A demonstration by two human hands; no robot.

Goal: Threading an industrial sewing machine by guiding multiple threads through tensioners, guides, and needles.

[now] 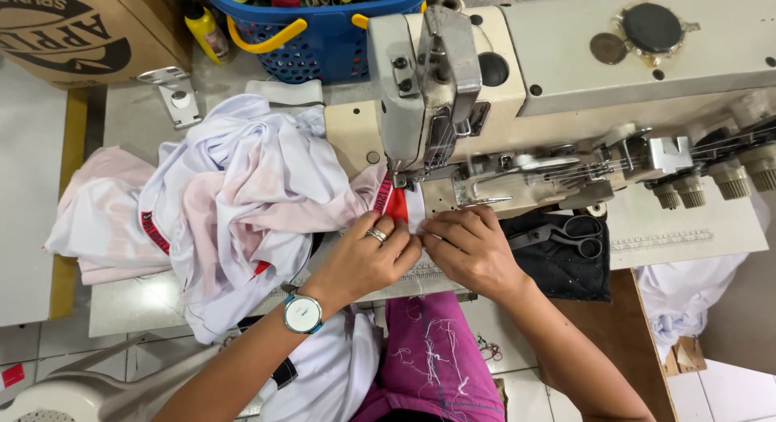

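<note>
1. Nearest, a lap in magenta cloth (432, 357) flecked with loose white threads shows below the table's near edge.
2. Just beyond it, the left hand (368, 256), with a ring on one finger and a white-faced wristwatch (303, 313) on the wrist, lies on the sewing table (129, 297) at its near edge; its fingers are pressed together, the tips pinching the red strip (394, 205) and the white fabric beneath it.
3. Beside it and touching it fingertip to fingertip, the right hand (473, 248) lies palm down, its fingers close together and flat on the same fabric, holding it to the machine bed.
4. That red strip sits directly in front of the presser foot, between both hands and the needle area of the industrial sewing machine (566, 82).
5. A pair of scissors (570, 232) rests on a dark cloth (566, 272), just to the right of the right hand.
6. Left of the hands, a bunched white and pale pink garment (234, 204) spreads across the table toward its left edge.
7. Farther back, a blue basket (323, 34) with yellow handles holds thread spools at the far edge.
8. A cardboard box (73, 26) stands at the far left corner.
</note>
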